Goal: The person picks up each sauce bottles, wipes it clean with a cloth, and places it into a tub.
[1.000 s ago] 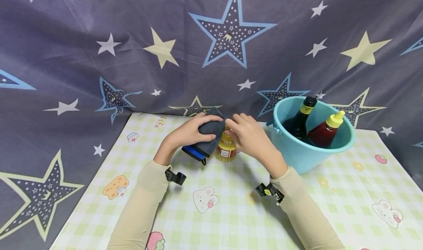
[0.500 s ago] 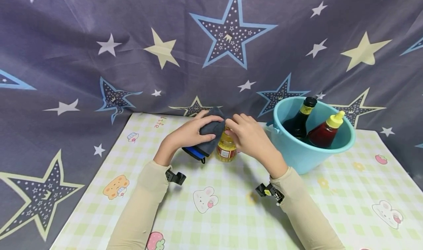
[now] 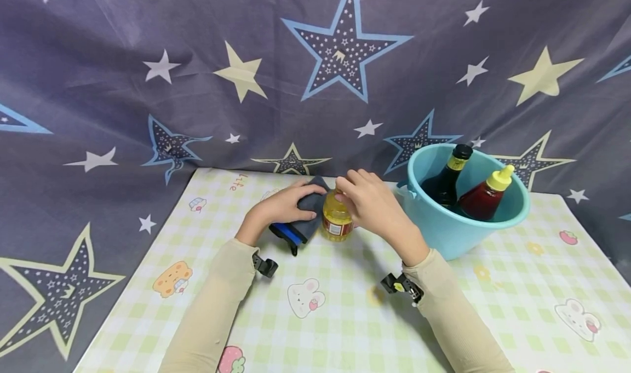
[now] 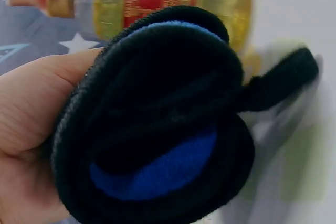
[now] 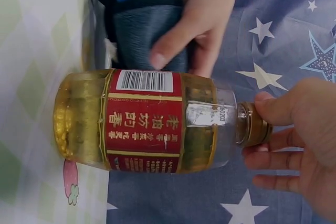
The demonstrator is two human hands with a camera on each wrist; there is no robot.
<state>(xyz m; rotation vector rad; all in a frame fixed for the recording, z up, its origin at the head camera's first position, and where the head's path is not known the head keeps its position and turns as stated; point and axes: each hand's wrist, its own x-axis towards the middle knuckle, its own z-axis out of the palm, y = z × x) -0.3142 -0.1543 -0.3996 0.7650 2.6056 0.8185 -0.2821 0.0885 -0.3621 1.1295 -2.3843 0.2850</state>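
My left hand (image 3: pixel 287 203) grips a bunched dark grey cloth (image 3: pixel 310 203), which has a blue inner side, black edging and a small black loop. In the left wrist view the cloth (image 4: pixel 157 114) is rolled over, its blue side showing in the folds. Just right of it a bottle of yellow cooking oil (image 3: pixel 337 219) with a red label stands upright on the table. My right hand (image 3: pixel 370 206) pinches its cap (image 5: pixel 256 124) between thumb and fingers, plain in the right wrist view. The cloth is right beside the bottle's side.
A light blue bucket (image 3: pixel 443 241) stands on the right of the table, holding a dark bottle (image 3: pixel 446 181) with a black cap and a red sauce bottle (image 3: pixel 483 200) with a yellow nozzle. A checked tablecloth (image 3: pixel 335 318) covers the table. A star-patterned curtain (image 3: pixel 197 28) hangs behind.
My left hand has drawn the cloth slightly left and down from the bottle's upper part, so more of the bottle shows. My right hand stays at the cap.
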